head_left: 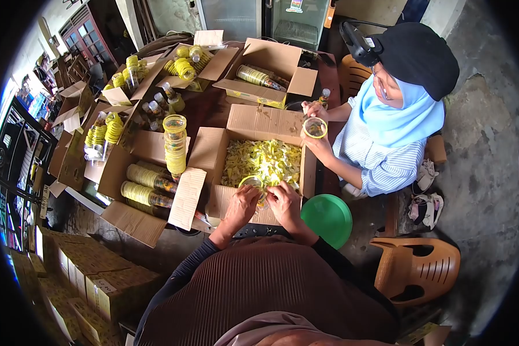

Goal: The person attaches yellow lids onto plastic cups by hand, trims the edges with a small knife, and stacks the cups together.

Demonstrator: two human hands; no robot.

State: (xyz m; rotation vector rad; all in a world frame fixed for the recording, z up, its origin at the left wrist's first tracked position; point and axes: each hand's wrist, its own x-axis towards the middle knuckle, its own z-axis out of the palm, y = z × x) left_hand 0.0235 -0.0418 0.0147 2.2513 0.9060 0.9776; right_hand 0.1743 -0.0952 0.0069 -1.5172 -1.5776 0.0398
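A clear plastic cup with a yellow rim [251,181] is at the near edge of an open cardboard box [254,120]. My left hand [240,209] is closed around the cup's left side. Close by on the right, my right hand [285,203] has its fingers pinched together beside the cup; what they hold is hidden. Yellow and white shredded strips [262,161] fill the box just beyond both hands. To the left, a tall stack of yellow-rimmed cups [175,144] stands upright near the box flaps.
On the right sits a co-worker [386,127] holding a similar cup [315,127]. Boxes of stacked cups [147,184] surround the table's left and far sides. A green round basin [327,221] and an orange plastic chair [418,268] are at the right.
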